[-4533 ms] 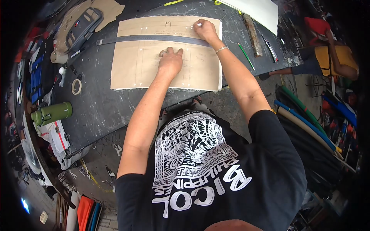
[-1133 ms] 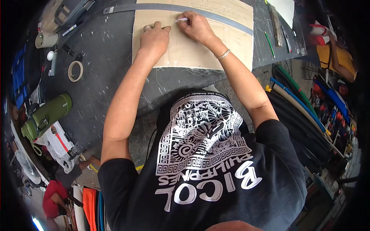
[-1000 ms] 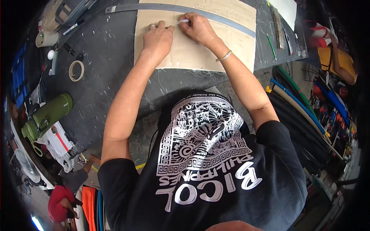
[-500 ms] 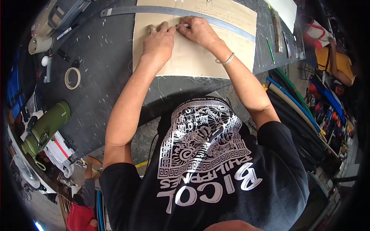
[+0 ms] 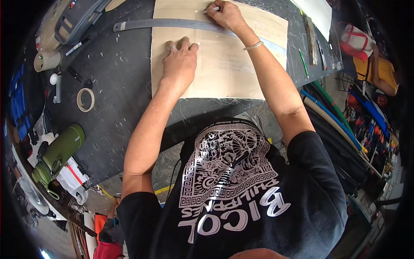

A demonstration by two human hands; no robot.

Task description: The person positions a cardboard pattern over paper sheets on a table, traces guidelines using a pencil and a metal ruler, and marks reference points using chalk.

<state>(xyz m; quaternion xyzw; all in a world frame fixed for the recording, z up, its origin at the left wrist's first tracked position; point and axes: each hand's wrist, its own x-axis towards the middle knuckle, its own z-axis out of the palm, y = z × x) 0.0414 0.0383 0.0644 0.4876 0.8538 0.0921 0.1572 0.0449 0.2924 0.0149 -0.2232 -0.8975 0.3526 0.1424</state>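
A tan sheet (image 5: 211, 82) with a frayed near edge, pencil lines and small white dots lies on the dark table. Across it runs a steel ruler (image 5: 172, 23), its left end reaching past the sheet. My left hand (image 5: 179, 64) rests on the sheet just below the ruler, fingers spread and a ring on one of them. Beyond the ruler, near the sheet's far edge, my right hand (image 5: 226, 16) pinches a short white stick (image 5: 216, 8); its tip is too small to make out. My right forearm passes over the ruler's right part.
On the left are a tape roll (image 5: 86, 99), a marker (image 5: 78, 45), a grey case (image 5: 79, 19) and a green bottle (image 5: 60, 149). To the right lie a green pencil (image 5: 303, 63) and a worn wooden strip (image 5: 310, 41). Other people (image 5: 375, 71) are at the far edges.
My right hand has moved away from me, from below the ruler to beyond it, still pinching the white stick. My left hand stays on the sheet. The view has shifted slightly.
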